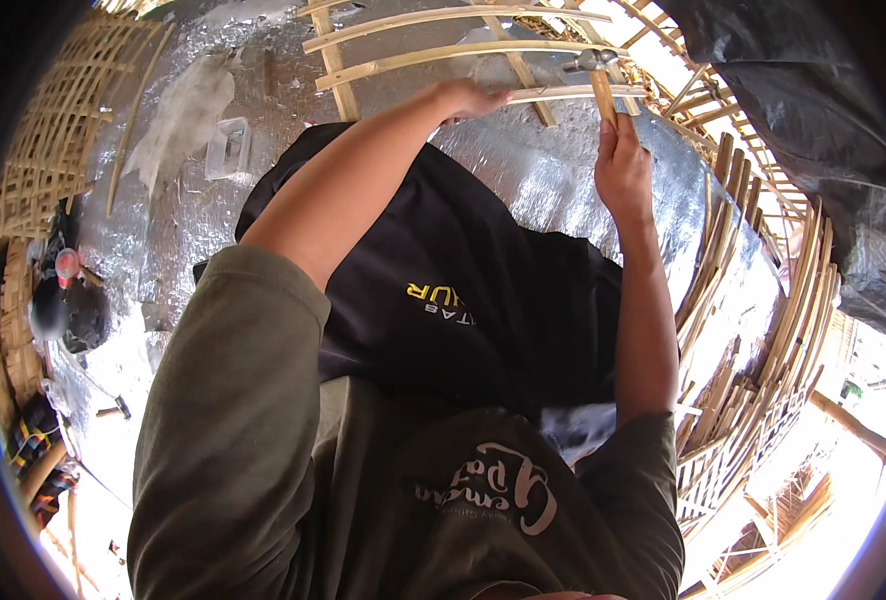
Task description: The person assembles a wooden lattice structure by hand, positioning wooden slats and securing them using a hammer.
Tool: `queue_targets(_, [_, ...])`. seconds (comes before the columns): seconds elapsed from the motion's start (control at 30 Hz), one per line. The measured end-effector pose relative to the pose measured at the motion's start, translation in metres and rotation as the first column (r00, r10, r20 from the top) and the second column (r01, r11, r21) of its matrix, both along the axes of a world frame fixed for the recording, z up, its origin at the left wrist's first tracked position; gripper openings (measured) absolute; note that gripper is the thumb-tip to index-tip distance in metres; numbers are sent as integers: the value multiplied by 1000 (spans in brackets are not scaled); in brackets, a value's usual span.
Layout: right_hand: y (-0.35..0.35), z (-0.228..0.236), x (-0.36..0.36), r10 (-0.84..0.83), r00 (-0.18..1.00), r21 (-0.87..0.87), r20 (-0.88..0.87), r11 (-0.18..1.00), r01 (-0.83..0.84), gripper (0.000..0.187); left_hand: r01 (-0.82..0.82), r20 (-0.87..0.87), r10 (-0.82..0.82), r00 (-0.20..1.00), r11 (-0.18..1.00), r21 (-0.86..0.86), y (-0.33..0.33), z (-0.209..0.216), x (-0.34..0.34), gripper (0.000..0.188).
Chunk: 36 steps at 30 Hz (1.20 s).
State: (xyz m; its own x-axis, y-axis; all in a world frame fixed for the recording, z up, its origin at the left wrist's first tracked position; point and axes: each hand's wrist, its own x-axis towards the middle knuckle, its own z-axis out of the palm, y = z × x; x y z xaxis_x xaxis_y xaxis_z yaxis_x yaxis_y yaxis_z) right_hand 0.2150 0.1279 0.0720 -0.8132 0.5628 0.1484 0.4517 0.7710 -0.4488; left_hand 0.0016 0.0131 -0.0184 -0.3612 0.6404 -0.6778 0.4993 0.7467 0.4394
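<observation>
My right hand (623, 165) is wrapped round the wooden handle of a hammer (603, 95), held with its metal head up, over the right end of a wooden lattice. Further left, my left hand (471, 100) grips the near end slat (563, 93) of that lattice, close to the slat's left part. The lattice is made of pale slats (463, 50) laid across a few thinner crosspieces (335, 65). Whether a nail stands under the hammer head is too small to tell.
Shiny silver sheeting (283, 60) covers the floor. A clear plastic container (228, 148) lies on it at the left. Many bamboo strips (803, 300) are stacked along the right, below a dark tarp (793, 100). A woven bamboo panel (58, 130) stands far left, and another hammer (115, 408) lies lower left.
</observation>
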Motion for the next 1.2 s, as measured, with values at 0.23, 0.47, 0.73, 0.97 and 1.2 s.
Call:
queue_targets(0.23, [-3,-11,1,12,1000,-7,-25,1000,-12,17,34,28,-35,999,999,36,-2,2,-1,94])
queue_targets(0.47, [-2,-11,-2,13,1000,28,-17,1000,-13,14,64,25,-65,998,998,29,-6,12,1,91])
queue_targets(0.73, [-16,0,-2,-23,993,78,118,997,14,18,16,-28,-15,999,999,49,-1,-2,-3,89])
queue_targets(0.97, [-15,-4,-1,-91,996,40,-16,995,92,16,77,-21,-75,997,989,125,-1,2,-1,86])
queue_targets(1.2, [-16,-5,3,-86,996,89,4,992,86,16,97,-12,-96,995,992,84,2,4,1,80])
